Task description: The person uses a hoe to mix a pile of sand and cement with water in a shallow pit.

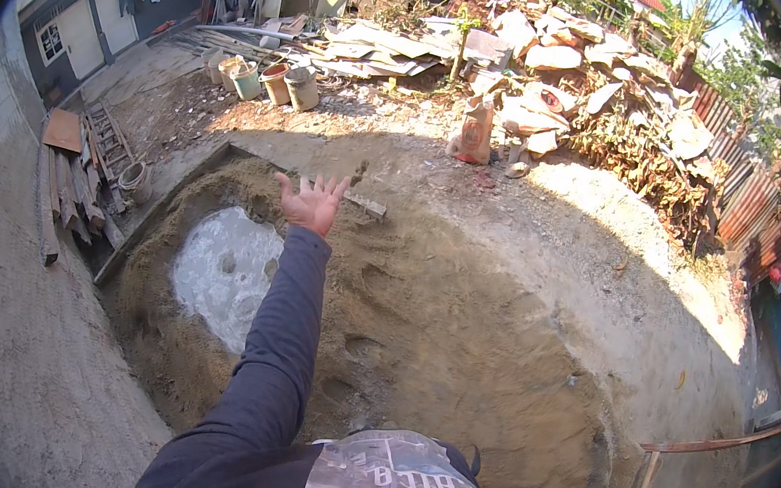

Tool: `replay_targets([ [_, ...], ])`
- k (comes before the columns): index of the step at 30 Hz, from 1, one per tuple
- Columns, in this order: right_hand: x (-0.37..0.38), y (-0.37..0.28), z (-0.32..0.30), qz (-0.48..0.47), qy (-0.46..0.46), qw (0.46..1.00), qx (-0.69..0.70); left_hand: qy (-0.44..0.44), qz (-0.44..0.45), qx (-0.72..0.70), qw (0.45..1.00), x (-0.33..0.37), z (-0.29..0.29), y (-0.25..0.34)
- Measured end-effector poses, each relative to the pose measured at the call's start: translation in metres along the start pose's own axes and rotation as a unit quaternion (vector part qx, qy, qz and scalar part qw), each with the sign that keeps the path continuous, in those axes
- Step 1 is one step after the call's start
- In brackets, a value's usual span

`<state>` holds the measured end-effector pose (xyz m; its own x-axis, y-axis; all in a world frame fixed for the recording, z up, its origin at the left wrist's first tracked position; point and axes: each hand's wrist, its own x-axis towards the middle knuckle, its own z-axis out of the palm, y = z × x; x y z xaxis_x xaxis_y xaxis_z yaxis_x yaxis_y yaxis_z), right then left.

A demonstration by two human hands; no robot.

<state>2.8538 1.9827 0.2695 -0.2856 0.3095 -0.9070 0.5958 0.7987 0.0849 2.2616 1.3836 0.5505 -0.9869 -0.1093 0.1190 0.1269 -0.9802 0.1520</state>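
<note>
My left hand reaches forward with the palm up and fingers spread, holding nothing. Just beyond its fingertips, a small dark clump shows, seemingly in the air; what it is I cannot make out. Below and left of the hand, a pale grey-white patch fills a hollow in the brown sand. Whether that patch is liquid or powder is unclear. My dark sleeve covers part of its right edge. My right hand is out of the picture.
A low board edge borders the sand at the left, near stacked planks and a bucket. Farther off stand several buckets, a paper sack and a debris heap. Wooden strips lie at right.
</note>
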Motion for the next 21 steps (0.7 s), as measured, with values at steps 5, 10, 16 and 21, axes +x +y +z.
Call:
replay_targets([
  [5, 0.045, -0.026, 0.005, -0.053, 0.012, 0.998, -0.014, -0.118, -0.021, 0.284, 0.951, 0.031, 0.09, -0.036],
  [10, 0.093, -0.08, -0.009, -0.119, 0.06, 0.991, -0.03, -0.09, -0.067, 0.802, 0.587, -0.073, -0.127, -0.061],
  [16, 0.066, -0.178, -0.085, -0.148, 0.021, 0.988, -0.046, -0.001, -0.529, 0.836, 0.142, -0.572, -0.382, 0.073],
  [21, 0.068, -0.194, -0.142, -0.138, 0.041, 0.956, -0.257, 0.369, -0.543, 0.696, 0.29, -0.797, -0.308, 0.137],
])
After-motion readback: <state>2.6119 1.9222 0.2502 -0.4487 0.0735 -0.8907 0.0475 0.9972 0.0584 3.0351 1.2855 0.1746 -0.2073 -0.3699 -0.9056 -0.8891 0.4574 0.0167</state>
